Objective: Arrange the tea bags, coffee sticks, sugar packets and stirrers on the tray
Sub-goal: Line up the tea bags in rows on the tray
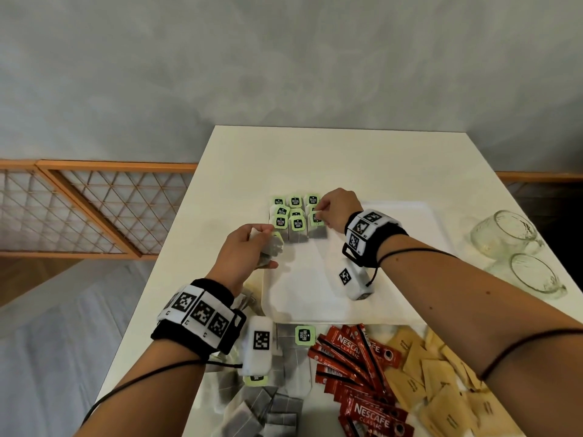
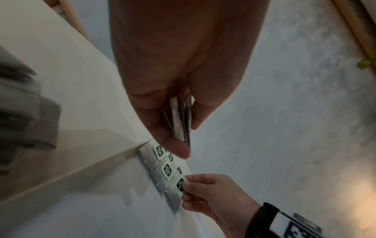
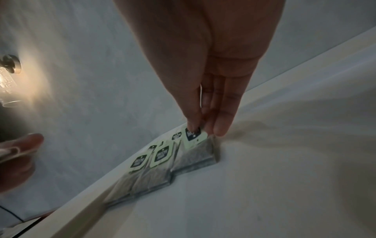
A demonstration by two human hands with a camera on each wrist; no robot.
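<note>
A white tray (image 1: 315,298) lies on the white table. Several tea bags with green tags (image 1: 295,216) stand in overlapping rows at its far left corner. My right hand (image 1: 325,212) pinches the green tag of the rightmost tea bag (image 3: 193,134) in the front row, the same tag (image 2: 180,184) showing in the left wrist view. My left hand (image 1: 252,247) grips a small stack of tea bags (image 2: 181,120) just left of the rows, above the tray's left edge. Loose tea bags (image 1: 277,405), red coffee sticks (image 1: 356,361) and brown sugar packets (image 1: 438,373) lie in front of the tray.
Two glass mugs (image 1: 511,247) lie on the table at the right of the tray. A wooden lattice railing (image 1: 79,209) runs behind the table at the left. The tray's middle and right (image 1: 394,234) are bare.
</note>
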